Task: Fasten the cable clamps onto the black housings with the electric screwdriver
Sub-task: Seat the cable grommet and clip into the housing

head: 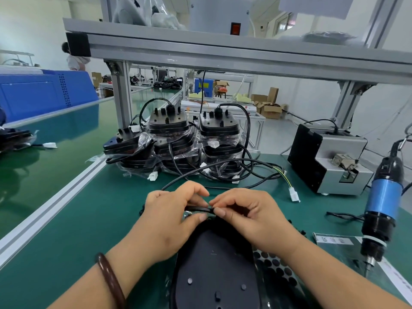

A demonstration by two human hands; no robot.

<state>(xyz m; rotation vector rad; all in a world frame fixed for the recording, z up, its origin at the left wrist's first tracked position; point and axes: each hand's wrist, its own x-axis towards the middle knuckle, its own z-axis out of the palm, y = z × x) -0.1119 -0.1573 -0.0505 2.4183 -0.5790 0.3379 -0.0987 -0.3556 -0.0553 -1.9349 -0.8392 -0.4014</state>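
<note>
table: one, green.
bags: clear, far, holding three piles of black housings.
housing: one, near, under both hands.
screwdriver: one, right, upright, not held.
left hand: pinches the cable.
right hand: pinches the same cable.

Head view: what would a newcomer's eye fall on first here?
The two hands in the centre: the left hand and right hand pinch a black cable over the far end of a black housing on the green table. Behind them stands a pile of bagged housings; an electric screwdriver with a blue band hangs at the right edge.
</note>
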